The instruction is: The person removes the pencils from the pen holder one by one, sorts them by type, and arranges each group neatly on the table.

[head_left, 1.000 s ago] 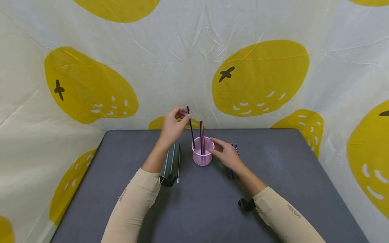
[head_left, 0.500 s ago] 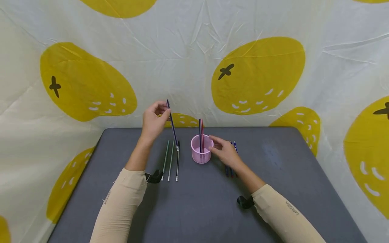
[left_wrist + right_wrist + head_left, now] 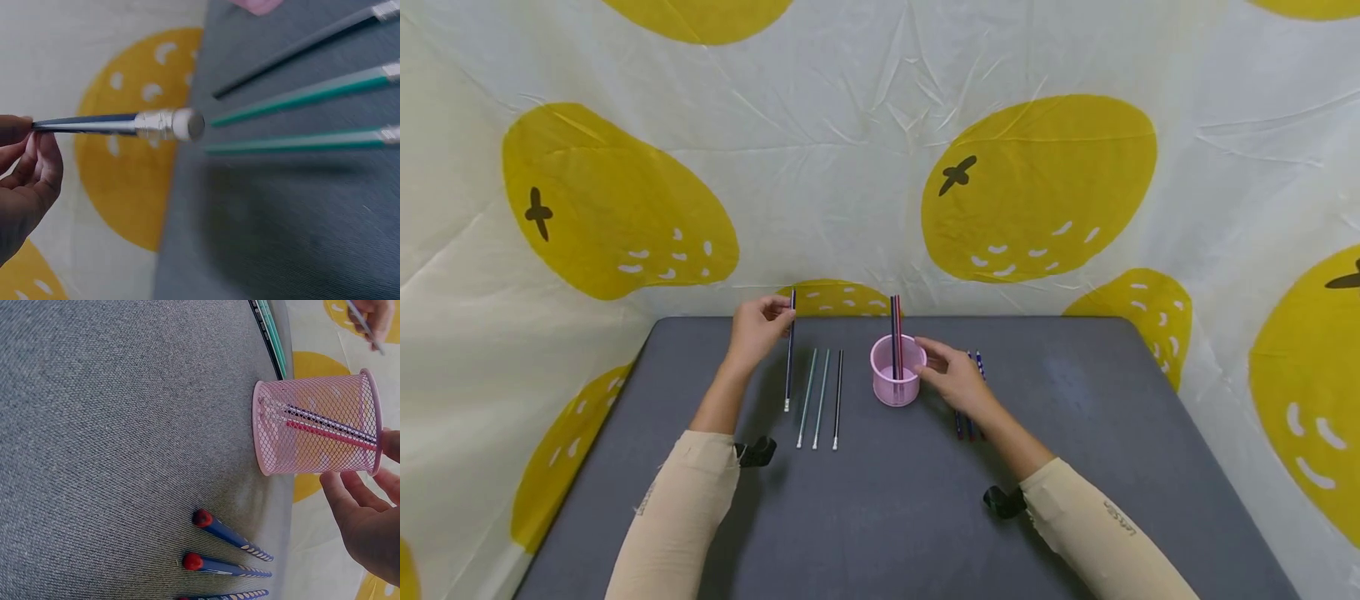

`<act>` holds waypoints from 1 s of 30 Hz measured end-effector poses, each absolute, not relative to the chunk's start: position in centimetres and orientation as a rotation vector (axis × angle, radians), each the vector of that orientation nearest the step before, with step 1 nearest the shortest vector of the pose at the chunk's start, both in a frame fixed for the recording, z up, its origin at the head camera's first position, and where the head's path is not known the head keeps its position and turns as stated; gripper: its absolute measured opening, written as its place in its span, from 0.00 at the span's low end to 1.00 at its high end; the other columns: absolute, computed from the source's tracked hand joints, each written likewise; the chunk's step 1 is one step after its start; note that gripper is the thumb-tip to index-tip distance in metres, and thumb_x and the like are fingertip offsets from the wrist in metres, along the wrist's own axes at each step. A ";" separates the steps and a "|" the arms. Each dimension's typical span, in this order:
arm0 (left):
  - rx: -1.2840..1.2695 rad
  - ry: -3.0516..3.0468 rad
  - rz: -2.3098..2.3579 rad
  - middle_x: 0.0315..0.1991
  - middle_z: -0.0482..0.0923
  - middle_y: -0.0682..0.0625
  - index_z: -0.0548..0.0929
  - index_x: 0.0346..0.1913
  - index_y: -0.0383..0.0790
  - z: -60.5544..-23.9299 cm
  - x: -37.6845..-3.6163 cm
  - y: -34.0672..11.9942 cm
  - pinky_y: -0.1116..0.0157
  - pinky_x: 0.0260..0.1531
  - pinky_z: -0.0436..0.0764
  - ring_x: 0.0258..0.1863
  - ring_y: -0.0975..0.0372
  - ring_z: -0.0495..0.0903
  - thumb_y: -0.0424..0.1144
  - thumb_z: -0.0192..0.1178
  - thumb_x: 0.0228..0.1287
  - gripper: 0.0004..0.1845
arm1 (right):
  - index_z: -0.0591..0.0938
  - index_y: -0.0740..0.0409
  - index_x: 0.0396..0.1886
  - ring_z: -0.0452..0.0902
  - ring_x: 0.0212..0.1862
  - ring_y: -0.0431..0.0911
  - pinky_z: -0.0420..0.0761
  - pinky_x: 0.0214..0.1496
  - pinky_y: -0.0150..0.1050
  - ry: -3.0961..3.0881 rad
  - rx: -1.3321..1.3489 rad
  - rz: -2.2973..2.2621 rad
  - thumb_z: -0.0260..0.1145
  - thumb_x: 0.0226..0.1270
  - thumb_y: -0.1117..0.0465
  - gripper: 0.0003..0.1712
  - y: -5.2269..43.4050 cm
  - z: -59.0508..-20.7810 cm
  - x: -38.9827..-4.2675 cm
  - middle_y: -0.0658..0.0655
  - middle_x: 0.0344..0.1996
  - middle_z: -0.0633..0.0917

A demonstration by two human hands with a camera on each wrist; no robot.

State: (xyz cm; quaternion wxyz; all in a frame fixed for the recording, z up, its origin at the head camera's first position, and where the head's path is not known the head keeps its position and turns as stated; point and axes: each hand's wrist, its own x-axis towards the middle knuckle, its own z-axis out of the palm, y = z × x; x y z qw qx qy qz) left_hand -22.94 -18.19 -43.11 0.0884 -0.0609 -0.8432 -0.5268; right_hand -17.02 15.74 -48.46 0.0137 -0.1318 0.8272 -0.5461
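The left hand (image 3: 758,327) pinches a dark blue pencil (image 3: 789,350) by its top in its fingers, eraser end down over the desk (image 3: 880,500), just left of three pencils (image 3: 822,398) lying side by side, while the right hand (image 3: 953,377) rests loose-fingered against the pink mesh cup (image 3: 896,371).

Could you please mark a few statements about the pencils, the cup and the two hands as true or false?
1. The left hand pinches a dark pencil. True.
2. The pink mesh cup is empty. False: two pencils stand in it.
3. Three pencils lie side by side on the grey table, left of the cup. True.
4. The right hand holds a blue pencil. False: it is at the cup's side and holds no pencil; the blue pencils lie on the table.
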 end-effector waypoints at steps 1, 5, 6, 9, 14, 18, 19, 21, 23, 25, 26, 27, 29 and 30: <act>-0.168 -2.549 -1.532 0.40 0.85 0.32 0.85 0.51 0.24 -43.7 -23.0 -18.4 0.73 0.27 0.85 0.26 0.70 0.80 0.30 0.65 0.70 0.13 | 0.74 0.68 0.71 0.83 0.60 0.63 0.83 0.64 0.54 2.575 -0.410 -1.702 0.68 0.71 0.68 0.30 15.7 -48.5 -17.1 0.71 0.62 0.82; -0.125 -2.712 -1.436 0.41 0.88 0.34 0.86 0.52 0.28 -46.0 -23.4 -19.2 0.71 0.27 0.85 0.25 0.68 0.82 0.34 0.65 0.70 0.13 | 0.74 0.67 0.71 0.83 0.60 0.63 0.83 0.63 0.54 2.582 -0.411 -1.696 0.68 0.71 0.68 0.30 15.7 -48.5 -17.3 0.70 0.62 0.82; -0.119 -2.744 -1.422 0.41 0.88 0.35 0.86 0.51 0.28 -46.5 -23.5 -19.3 0.71 0.28 0.85 0.25 0.67 0.83 0.34 0.66 0.70 0.13 | 0.74 0.67 0.71 0.83 0.60 0.63 0.83 0.63 0.54 2.587 -0.410 -1.695 0.68 0.71 0.68 0.30 15.7 -48.5 -17.3 0.70 0.62 0.82; -0.095 -2.818 -1.409 0.38 0.89 0.37 0.87 0.51 0.28 -47.9 -23.8 -19.5 0.69 0.27 0.84 0.23 0.66 0.83 0.33 0.66 0.69 0.13 | 0.74 0.67 0.71 0.83 0.60 0.63 0.83 0.63 0.53 2.601 -0.405 -1.676 0.68 0.71 0.68 0.30 15.8 -48.5 -17.5 0.70 0.62 0.82; -0.026 -2.872 -1.420 0.33 0.89 0.40 0.87 0.49 0.27 -49.5 -24.0 -19.8 0.70 0.25 0.82 0.20 0.67 0.81 0.32 0.67 0.67 0.12 | 0.74 0.65 0.72 0.83 0.60 0.61 0.84 0.63 0.52 2.608 -0.388 -1.641 0.68 0.71 0.67 0.30 15.9 -48.7 -17.6 0.69 0.63 0.82; 0.058 -2.881 -1.470 0.35 0.88 0.39 0.86 0.48 0.26 -50.4 -24.0 -19.8 0.69 0.25 0.84 0.20 0.66 0.82 0.31 0.67 0.67 0.11 | 0.75 0.63 0.72 0.83 0.61 0.60 0.84 0.63 0.53 2.612 -0.376 -1.629 0.69 0.72 0.66 0.30 16.0 -48.6 -17.8 0.68 0.63 0.82; 0.072 -2.883 -1.477 0.35 0.89 0.38 0.86 0.47 0.26 -50.6 -23.9 -19.7 0.69 0.25 0.85 0.20 0.66 0.82 0.31 0.67 0.67 0.11 | 0.74 0.63 0.72 0.83 0.61 0.60 0.83 0.63 0.53 2.613 -0.376 -1.626 0.68 0.72 0.66 0.30 16.0 -48.6 -17.8 0.68 0.63 0.82; 0.103 -2.885 -1.492 0.36 0.89 0.38 0.86 0.46 0.26 -51.0 -23.9 -19.7 0.69 0.25 0.86 0.20 0.66 0.82 0.30 0.67 0.66 0.11 | 0.75 0.63 0.72 0.83 0.61 0.60 0.83 0.64 0.53 2.611 -0.371 -1.626 0.69 0.71 0.66 0.30 16.1 -48.5 -17.9 0.67 0.63 0.82; 0.122 -2.898 -1.474 0.37 0.89 0.39 0.87 0.45 0.26 -51.3 -23.9 -19.6 0.69 0.24 0.86 0.20 0.67 0.81 0.31 0.68 0.65 0.10 | 0.75 0.63 0.72 0.83 0.61 0.60 0.83 0.64 0.53 2.613 -0.368 -1.618 0.69 0.72 0.65 0.30 16.1 -48.5 -17.9 0.67 0.63 0.82; 0.136 -2.904 -1.470 0.37 0.89 0.39 0.87 0.44 0.27 -51.6 -23.9 -19.6 0.69 0.25 0.86 0.21 0.67 0.82 0.31 0.69 0.64 0.10 | 0.75 0.62 0.72 0.83 0.61 0.60 0.83 0.64 0.52 2.615 -0.363 -1.612 0.69 0.72 0.65 0.30 16.1 -48.4 -18.0 0.67 0.64 0.82; 0.145 -2.906 -1.464 0.37 0.89 0.39 0.87 0.44 0.27 -51.7 -23.9 -19.6 0.69 0.25 0.86 0.21 0.67 0.82 0.31 0.69 0.64 0.10 | 0.75 0.62 0.72 0.83 0.61 0.60 0.83 0.63 0.52 2.613 -0.360 -1.613 0.69 0.72 0.65 0.30 16.1 -48.4 -18.0 0.67 0.64 0.82; 0.148 -2.909 -1.455 0.37 0.89 0.39 0.87 0.44 0.27 -51.8 -24.0 -19.6 0.69 0.26 0.87 0.21 0.66 0.82 0.31 0.70 0.63 0.10 | 0.75 0.62 0.72 0.83 0.61 0.60 0.84 0.63 0.52 2.612 -0.363 -1.613 0.69 0.72 0.65 0.30 16.1 -48.4 -18.0 0.67 0.64 0.82; 0.154 -2.909 -1.448 0.37 0.89 0.39 0.87 0.44 0.27 -51.9 -24.0 -19.5 0.68 0.26 0.87 0.22 0.65 0.83 0.32 0.71 0.63 0.11 | 0.74 0.63 0.72 0.83 0.61 0.60 0.84 0.63 0.52 2.611 -0.368 -1.615 0.69 0.71 0.66 0.31 16.2 -48.4 -18.1 0.68 0.63 0.82; 0.153 -2.906 -1.442 0.37 0.89 0.39 0.87 0.44 0.28 -51.9 -24.0 -19.5 0.67 0.26 0.88 0.22 0.65 0.84 0.32 0.71 0.62 0.11 | 0.74 0.63 0.72 0.83 0.61 0.61 0.84 0.63 0.52 2.610 -0.372 -1.618 0.69 0.71 0.66 0.31 16.2 -48.4 -18.1 0.68 0.63 0.82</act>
